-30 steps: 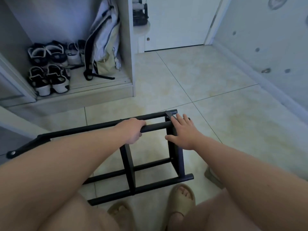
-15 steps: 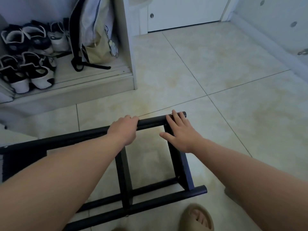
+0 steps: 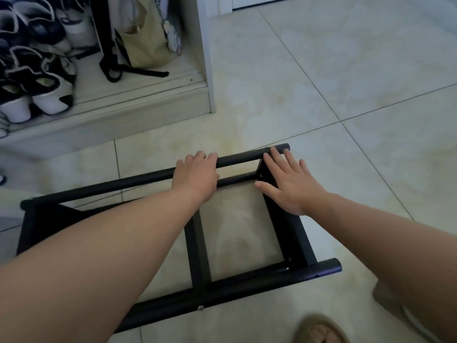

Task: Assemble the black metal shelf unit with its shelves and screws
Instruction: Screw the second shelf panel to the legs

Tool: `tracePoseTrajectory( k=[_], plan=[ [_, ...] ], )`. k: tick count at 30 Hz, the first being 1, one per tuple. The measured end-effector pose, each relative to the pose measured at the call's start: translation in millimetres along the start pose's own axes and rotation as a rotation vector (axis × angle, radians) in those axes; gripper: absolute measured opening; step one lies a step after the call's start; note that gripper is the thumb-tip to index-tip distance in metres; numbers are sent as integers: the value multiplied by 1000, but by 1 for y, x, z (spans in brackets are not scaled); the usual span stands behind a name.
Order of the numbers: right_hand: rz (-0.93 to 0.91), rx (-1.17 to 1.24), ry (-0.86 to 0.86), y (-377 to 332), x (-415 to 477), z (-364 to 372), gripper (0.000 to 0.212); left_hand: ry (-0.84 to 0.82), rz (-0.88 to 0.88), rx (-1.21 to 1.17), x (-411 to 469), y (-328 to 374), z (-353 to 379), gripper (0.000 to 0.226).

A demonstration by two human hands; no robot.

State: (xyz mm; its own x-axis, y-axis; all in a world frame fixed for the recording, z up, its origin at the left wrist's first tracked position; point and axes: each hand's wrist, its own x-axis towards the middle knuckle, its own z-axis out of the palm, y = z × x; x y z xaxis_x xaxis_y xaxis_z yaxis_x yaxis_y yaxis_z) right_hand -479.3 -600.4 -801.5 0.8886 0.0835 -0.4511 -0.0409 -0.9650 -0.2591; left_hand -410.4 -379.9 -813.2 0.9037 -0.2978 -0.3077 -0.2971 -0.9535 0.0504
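The black metal shelf unit [image 3: 197,253] stands on the tiled floor below me, made of round tubes and flat crossbars. My left hand [image 3: 195,175] is wrapped over its far top tube near the middle. My right hand [image 3: 289,184] lies flat with fingers spread on the right end panel, fingertips touching the far tube's end. A small screw head [image 3: 200,307] shows on the near tube. My left forearm hides much of the frame's left part.
An open white cabinet [image 3: 205,58] at the back left holds several black-and-white shoes [image 3: 42,80] and a beige bag [image 3: 148,33] with black straps. My sandaled foot [image 3: 319,329] is at the bottom edge. Pale floor tiles [image 3: 346,82] extend to the right.
The view has tilted down and come closer. My left hand slid slightly along the far tube. My right hand stays flat on the right end panel.
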Motion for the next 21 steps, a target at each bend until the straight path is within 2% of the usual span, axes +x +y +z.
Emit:
tracePoseTrajectory(
  k=[4,13,18,21],
  plan=[
    [-2,-41,18,4,-50,-26,82,-53,121,98,-36,27,-23,65],
    [172,-57,37,81,-228,-60,81,-72,405,178,-126,130,-95,67],
    [328,-26,-127,131,-310,-41,78,-159,471,100,-155,213,-110,64],
    [478,59,-231,161,-324,-35,72,-217,535,55,-168,262,-95,63]
  ],
)
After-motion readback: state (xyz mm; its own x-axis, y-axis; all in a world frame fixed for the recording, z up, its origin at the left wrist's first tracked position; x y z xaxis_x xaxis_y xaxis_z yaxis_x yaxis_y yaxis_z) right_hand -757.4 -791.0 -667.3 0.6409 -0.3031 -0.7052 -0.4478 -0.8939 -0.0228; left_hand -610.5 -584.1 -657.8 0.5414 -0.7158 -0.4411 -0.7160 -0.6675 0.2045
